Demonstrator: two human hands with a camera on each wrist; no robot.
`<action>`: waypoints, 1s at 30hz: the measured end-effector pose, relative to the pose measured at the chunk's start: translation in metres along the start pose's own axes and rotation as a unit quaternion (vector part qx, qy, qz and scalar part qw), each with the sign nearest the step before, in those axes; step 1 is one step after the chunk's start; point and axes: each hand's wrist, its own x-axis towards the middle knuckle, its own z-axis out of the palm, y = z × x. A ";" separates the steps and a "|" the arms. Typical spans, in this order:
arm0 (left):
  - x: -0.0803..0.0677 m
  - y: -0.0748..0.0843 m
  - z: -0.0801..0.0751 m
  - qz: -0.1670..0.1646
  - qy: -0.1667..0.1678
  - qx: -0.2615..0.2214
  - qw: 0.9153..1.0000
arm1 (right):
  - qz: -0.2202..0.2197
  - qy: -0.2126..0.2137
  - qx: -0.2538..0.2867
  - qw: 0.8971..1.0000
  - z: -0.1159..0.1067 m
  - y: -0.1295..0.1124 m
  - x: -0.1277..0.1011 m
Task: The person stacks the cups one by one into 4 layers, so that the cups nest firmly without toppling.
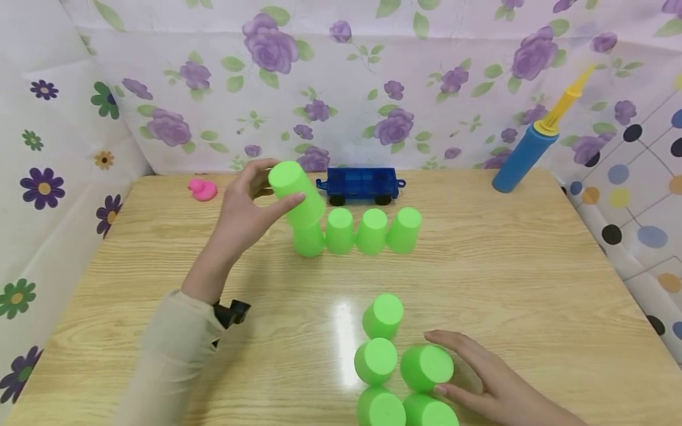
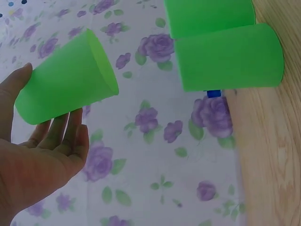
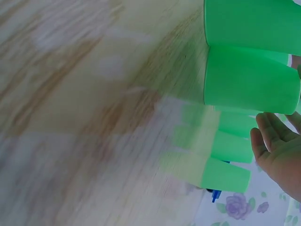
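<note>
While resting nearest on the pale wooden desk (image 1: 533, 284), right hand (image 1: 495, 384) fingers straight, touching one upturned green plastic cup (image 1: 426, 367) in the near cluster. Farther back, left hand (image 1: 242, 207) curled around another green plastic cup (image 1: 295, 192), tilted above a row of upturned green cups (image 1: 367, 231). Behind, blue toy wagon (image 1: 362, 183).

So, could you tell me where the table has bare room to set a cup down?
Bare wood lies right of the cup row, toward the blue pump, and left of the near cup cluster. The cluster beside the right hand is crowded.
</note>
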 end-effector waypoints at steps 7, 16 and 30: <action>0.018 -0.013 0.015 -0.012 -0.026 -0.047 0.999 | 0.000 0.005 0.001 1.000 0.003 0.001 0.001; 0.031 -0.028 0.033 -0.035 -0.088 -0.050 0.994 | 0.019 -0.023 0.043 0.999 -0.001 0.004 0.004; 0.033 -0.032 0.033 -0.036 -0.130 0.002 0.991 | 0.073 -0.060 0.103 0.990 0.003 0.004 0.008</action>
